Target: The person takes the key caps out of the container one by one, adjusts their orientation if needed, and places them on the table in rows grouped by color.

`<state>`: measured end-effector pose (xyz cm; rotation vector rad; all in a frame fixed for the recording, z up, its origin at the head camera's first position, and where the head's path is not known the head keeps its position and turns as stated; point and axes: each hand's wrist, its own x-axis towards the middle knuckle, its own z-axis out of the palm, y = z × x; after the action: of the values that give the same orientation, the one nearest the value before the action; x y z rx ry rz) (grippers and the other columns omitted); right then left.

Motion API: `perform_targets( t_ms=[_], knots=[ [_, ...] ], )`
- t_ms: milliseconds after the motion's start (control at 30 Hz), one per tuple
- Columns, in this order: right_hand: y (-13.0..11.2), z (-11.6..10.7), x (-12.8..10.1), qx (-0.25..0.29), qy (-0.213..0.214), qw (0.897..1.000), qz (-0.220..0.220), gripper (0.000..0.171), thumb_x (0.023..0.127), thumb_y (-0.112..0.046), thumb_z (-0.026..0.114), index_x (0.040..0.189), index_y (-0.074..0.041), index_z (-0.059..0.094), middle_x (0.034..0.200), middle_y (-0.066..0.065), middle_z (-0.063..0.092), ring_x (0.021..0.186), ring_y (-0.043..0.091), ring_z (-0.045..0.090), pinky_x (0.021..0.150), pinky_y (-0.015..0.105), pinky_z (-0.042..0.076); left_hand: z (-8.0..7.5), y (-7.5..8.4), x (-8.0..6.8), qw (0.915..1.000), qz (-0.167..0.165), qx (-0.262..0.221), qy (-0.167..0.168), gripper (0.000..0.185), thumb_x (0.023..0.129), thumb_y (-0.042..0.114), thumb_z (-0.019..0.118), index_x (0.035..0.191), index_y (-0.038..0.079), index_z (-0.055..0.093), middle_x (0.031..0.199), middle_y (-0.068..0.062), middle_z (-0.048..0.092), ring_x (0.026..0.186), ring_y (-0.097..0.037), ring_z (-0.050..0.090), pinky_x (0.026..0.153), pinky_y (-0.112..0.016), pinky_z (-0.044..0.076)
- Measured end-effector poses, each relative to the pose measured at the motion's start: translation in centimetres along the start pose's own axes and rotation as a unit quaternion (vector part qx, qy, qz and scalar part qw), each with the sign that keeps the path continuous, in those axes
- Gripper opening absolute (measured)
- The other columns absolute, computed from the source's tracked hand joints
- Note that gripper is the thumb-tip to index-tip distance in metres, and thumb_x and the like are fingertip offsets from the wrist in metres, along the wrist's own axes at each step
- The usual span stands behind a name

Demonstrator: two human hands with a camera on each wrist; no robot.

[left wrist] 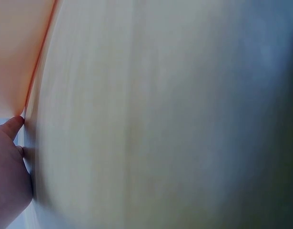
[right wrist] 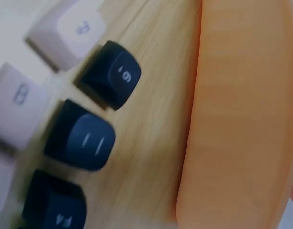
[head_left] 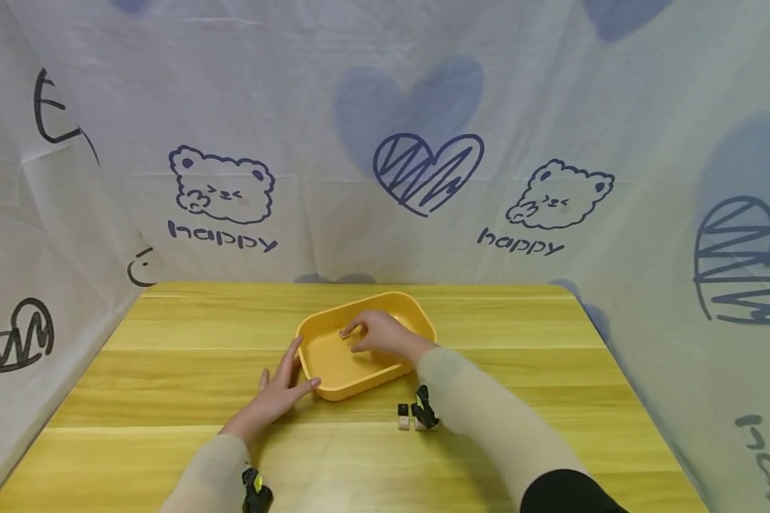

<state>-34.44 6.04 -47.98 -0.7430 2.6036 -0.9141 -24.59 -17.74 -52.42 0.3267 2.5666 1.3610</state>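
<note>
A yellow rectangular tray (head_left: 418, 311) sits mid-table in the head view. My left hand (head_left: 298, 370) lies on the table at the tray's near-left corner, fingers straight along its side and thumb against its front wall. My right hand (head_left: 351, 340) reaches into the tray, fingertips down on its floor; I see nothing between them. The left wrist view is blurred and shows my thumb (left wrist: 12, 128) at the tray's (left wrist: 15, 52) edge. In the right wrist view the tray's outer wall (right wrist: 237, 119) fills the right side.
Several loose keycaps (head_left: 403, 417) lie on the wooden table (head_left: 186, 370) just before the tray, partly hidden by my right forearm. Up close they are dark keycaps (right wrist: 110, 76) and white ones (right wrist: 72, 31). A printed cloth backdrop (head_left: 385, 142) surrounds the table.
</note>
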Motion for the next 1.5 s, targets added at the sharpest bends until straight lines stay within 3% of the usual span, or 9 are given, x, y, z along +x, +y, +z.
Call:
perform_targets(
  t_ms=[400,667,967,1200,1367,1500],
  knots=[
    [-0.4,0.8,1.2,-0.014,-0.036,0.999,-0.002,0.044,0.080,-0.004,0.079,0.122,-0.005,0.067,0.111,0.006,0.063,0.090,0.015,0.056,0.079,0.025,0.048,-0.1,0.4,-0.3,1.0000,-0.005,-0.002,-0.001,0.088,0.098,0.040,0.057,0.157,0.020,-0.005,0.155,-0.026,0.022,0.144,-0.036,0.021,0.106,-0.062,-0.020],
    [0.0,1.0,1.5,-0.029,-0.055,0.998,-0.016,0.035,0.077,0.011,0.073,0.109,-0.004,0.073,0.095,0.001,0.062,0.084,0.014,0.057,0.074,0.023,0.050,-0.1,0.4,-0.3,1.0000,-0.003,-0.004,0.003,0.088,0.098,0.040,0.058,0.157,0.021,-0.005,0.155,-0.026,0.022,0.143,-0.036,0.022,0.107,-0.062,-0.020],
    [0.3,1.2,1.1,-0.015,-0.076,0.997,-0.004,0.018,0.079,0.005,0.076,0.093,-0.007,0.074,0.077,-0.002,0.064,0.069,0.011,0.055,0.063,0.021,0.049,0.0,0.2,-0.2,1.0000,0.000,-0.004,0.005,0.088,0.098,0.039,0.058,0.157,0.021,-0.004,0.155,-0.025,0.023,0.144,-0.035,0.021,0.106,-0.062,-0.019],
    [0.3,0.8,0.2,-0.019,-0.086,0.996,0.000,0.013,0.082,0.003,0.075,0.086,-0.009,0.073,0.074,-0.002,0.063,0.065,0.011,0.051,0.059,0.021,0.046,0.0,0.1,0.0,1.0000,0.001,-0.003,0.006,0.088,0.098,0.038,0.058,0.157,0.022,-0.005,0.155,-0.026,0.022,0.144,-0.036,0.021,0.106,-0.062,-0.020],
    [0.6,0.5,-0.4,-0.021,-0.094,0.995,-0.013,0.014,0.081,0.004,0.074,0.084,-0.010,0.073,0.078,-0.002,0.064,0.069,0.010,0.053,0.063,0.023,0.049,0.1,-0.1,0.0,1.0000,0.000,-0.004,0.006,0.089,0.098,0.039,0.059,0.157,0.021,-0.005,0.154,-0.027,0.023,0.143,-0.037,0.021,0.106,-0.062,-0.020],
    [0.6,-0.2,-1.0,-0.018,-0.093,0.995,-0.017,0.012,0.083,0.002,0.073,0.087,-0.009,0.073,0.082,-0.003,0.065,0.075,0.010,0.057,0.077,0.023,0.051,0.1,-0.2,0.1,1.0000,-0.003,-0.009,0.002,0.091,0.097,0.042,0.059,0.157,0.023,-0.006,0.155,-0.026,0.023,0.144,-0.036,0.021,0.107,-0.061,-0.020]
  ],
)
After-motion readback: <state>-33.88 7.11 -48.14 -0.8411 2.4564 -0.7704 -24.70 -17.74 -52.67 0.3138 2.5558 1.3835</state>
